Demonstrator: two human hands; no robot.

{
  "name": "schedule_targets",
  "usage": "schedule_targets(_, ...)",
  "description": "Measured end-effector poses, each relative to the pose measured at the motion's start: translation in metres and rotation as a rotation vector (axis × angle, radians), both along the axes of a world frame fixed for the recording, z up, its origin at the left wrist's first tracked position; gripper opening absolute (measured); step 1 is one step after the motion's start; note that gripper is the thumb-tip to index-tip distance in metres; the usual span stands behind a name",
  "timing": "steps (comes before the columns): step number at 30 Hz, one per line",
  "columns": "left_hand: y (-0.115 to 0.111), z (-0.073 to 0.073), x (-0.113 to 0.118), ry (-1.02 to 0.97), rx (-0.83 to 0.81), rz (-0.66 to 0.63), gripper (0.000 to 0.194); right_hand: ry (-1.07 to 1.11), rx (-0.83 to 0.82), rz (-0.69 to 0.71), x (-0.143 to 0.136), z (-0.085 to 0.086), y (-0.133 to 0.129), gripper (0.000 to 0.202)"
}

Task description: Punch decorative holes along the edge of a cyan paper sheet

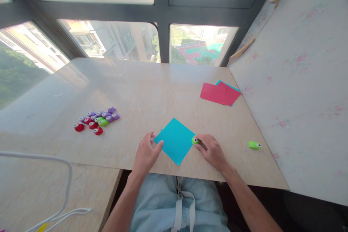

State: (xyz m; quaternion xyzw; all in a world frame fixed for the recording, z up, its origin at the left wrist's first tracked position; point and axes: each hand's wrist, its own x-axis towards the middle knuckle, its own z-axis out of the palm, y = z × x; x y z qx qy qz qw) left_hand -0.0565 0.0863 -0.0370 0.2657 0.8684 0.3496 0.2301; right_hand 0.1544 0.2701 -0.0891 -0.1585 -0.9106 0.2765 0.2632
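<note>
head view: flat turquoise paper square [176, 140], left hand [145, 154] open on its corner, right hand [213, 151] pinching green punch [195, 140]

one blue paper square [176, 140], two green punches [195, 140] apart from the cluster, three red punches [88, 125], two hands [145, 154]

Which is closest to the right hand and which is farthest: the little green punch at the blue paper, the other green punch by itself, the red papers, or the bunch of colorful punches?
From the right hand:
1. Green punch at the blue paper, touching the fingertips.
2. Lone green punch, off to the right.
3. Red papers, farther back on the right.
4. Bunch of colorful punches, far over on the left.
</note>
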Motion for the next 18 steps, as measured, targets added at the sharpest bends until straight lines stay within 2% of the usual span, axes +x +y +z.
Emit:
schedule_targets(5,0.008,0.002,0.0,-0.194,0.014,0.002,0.077,0.012,0.024,0.011,-0.001,0.0,0.0,0.016)
schedule_targets(11,0.011,-0.005,0.003,-0.419,0.089,-0.019,0.094,0.013,0.025,0.011,0.0,0.0,0.0,0.016)
schedule_targets(15,0.019,-0.006,0.004,-0.436,0.097,-0.04,0.087,0.019,0.026,0.011,0.0,-0.001,0.0,0.017)
schedule_targets(18,0.03,0.001,0.004,-0.505,0.065,-0.072,0.073,0.018,0.022,0.011,0.0,-0.001,0.0,0.017)
